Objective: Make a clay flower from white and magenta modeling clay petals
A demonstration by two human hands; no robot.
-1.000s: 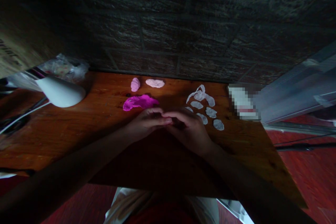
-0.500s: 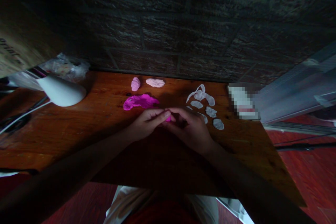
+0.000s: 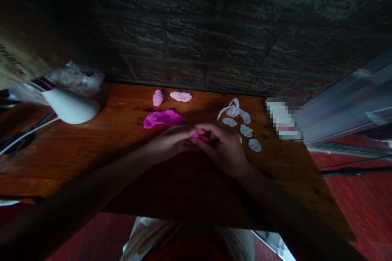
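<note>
Between the fingertips of both hands sits a small lump of bright magenta modelling clay [image 3: 195, 134]. My left hand [image 3: 171, 140] pinches it from the left, thumb on top. My right hand [image 3: 225, 147] grips it from the right between thumb and forefinger. Just beyond my left hand lies a larger, ragged piece of magenta clay [image 3: 163, 118] on the wooden table. Behind that are a ridged pink clay lump [image 3: 158, 98] and a flat pale pink clay piece [image 3: 181, 96]. Past my right hand lie several thin whitish pieces [image 3: 246, 130], partly hidden by the hand.
A white tapered object [image 3: 72, 106] with a cable stands at the left, near crumpled clear plastic [image 3: 78, 79]. A blurred-out box [image 3: 283, 118] lies at the right beside a translucent panel [image 3: 349, 100]. A dark brick-patterned wall [image 3: 190, 40] rises behind the wooden table [image 3: 122, 142].
My left hand has shifted its hold, with its fingers now stretched straighter under the clay. The right hand has barely moved, and the small lump shows less between the fingers.
</note>
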